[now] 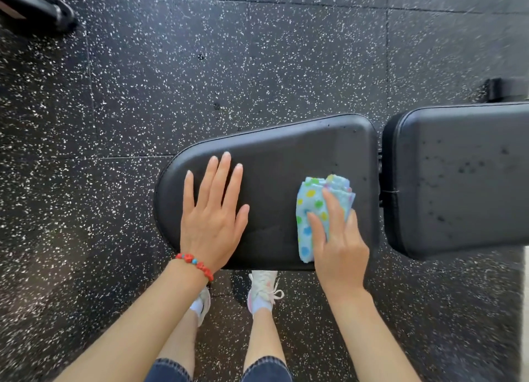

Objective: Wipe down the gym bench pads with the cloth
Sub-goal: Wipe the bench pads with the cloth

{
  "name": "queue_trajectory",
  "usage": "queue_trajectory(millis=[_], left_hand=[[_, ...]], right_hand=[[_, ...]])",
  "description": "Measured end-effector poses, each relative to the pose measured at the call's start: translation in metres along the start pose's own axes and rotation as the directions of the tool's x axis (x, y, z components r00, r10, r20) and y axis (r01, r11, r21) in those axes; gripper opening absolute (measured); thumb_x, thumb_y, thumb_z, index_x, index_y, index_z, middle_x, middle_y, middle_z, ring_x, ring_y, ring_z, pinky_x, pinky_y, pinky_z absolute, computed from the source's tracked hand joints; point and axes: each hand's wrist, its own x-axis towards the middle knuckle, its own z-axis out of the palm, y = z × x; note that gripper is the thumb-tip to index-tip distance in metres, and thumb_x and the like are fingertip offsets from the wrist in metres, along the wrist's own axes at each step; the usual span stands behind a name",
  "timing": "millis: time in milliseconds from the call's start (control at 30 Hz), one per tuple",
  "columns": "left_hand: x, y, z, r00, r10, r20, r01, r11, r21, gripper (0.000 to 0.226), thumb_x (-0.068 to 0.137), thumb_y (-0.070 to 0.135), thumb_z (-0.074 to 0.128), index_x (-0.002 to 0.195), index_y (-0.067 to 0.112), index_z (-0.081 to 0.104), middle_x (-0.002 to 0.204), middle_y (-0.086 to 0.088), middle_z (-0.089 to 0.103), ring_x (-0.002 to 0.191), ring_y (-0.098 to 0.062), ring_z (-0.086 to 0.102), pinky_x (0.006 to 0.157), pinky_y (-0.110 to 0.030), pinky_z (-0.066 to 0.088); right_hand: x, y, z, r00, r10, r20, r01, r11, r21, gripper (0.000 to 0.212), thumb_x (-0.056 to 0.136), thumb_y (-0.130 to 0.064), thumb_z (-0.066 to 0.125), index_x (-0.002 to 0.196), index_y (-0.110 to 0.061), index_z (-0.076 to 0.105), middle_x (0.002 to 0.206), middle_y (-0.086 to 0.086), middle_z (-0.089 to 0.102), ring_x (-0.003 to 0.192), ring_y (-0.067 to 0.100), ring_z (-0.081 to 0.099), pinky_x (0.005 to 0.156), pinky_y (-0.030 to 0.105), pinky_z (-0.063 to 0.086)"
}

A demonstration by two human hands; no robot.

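Speckled rubber floor [257, 52] around pads [286, 152].

A black, smooth seat pad with one rounded end [274, 164] was seen lying flat above the speckled floor. A second black pad with dark wet spots [463, 181] was set just beside it, with a thin gap between. A folded light-blue cloth with coloured dots [310, 207] was pressed flat on the seat pad near that gap.

Black pads [274, 152], pale blue cloth [312, 209] with coloured dots, white-speckled black floor [257, 52], red bracelet [196, 262]
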Motion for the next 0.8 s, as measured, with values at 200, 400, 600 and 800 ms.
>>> queue_trajectory(millis=[200,400,600,800], left_hand=[[-0.002,0.001,0.004,1.0,-0.007,-0.016,0.007,1.0,0.025,0.054,0.092,0.029,0.039,0.14,0.006,0.037,0.149,-0.015,0.033,0.138,-0.028,0.026,0.111,-0.052,0.017],[-0.002,0.002,0.005,1.0,-0.014,-0.005,0.014,1.0,0.028,0.054,0.092,0.03,0.038,0.141,0.006,0.036,0.149,-0.015,0.032,0.138,-0.028,0.026,0.112,-0.051,0.015],[-0.003,0.0,0.004,1.0,-0.004,-0.013,0.003,1.0,-0.003,0.053,0.093,0.03,0.038,0.141,0.007,0.036,0.149,-0.015,0.032,0.138,-0.028,0.025,0.112,-0.051,0.015],[-0.009,-0.019,-0.001,0.999,0.05,-0.011,-0.05,0.998,-0.036,0.049,0.095,0.025,0.037,0.14,0.007,0.037,0.148,-0.013,0.034,0.138,-0.027,0.025,0.114,-0.046,0.014]], right_hand=[[0.095,0.018,0.008,0.993,0.099,-0.071,-0.097,0.995,0.028,0.038,0.092,-0.036,0.048,0.12,-0.013,0.059,0.087,0.018,0.061,0.064,0.034,0.06,0.043,0.03,0.043],[0.089,0.027,0.004,0.991,0.127,-0.032,-0.121,0.983,0.139,0.037,0.092,-0.032,0.051,0.125,-0.016,0.055,0.097,0.021,0.062,0.074,0.036,0.062,0.049,0.033,0.047],[0.011,0.067,-0.013,0.997,0.072,-0.008,-0.071,0.997,0.042,0.036,0.094,-0.037,0.044,0.125,-0.021,0.048,0.092,0.017,0.061,0.066,0.031,0.06,0.047,0.032,0.049],[0.003,0.039,-0.013,0.915,0.403,-0.025,-0.392,0.9,0.189,0.041,0.092,-0.034,0.044,0.124,-0.012,0.055,0.095,0.019,0.059,0.075,0.036,0.059,0.058,0.029,0.043]])
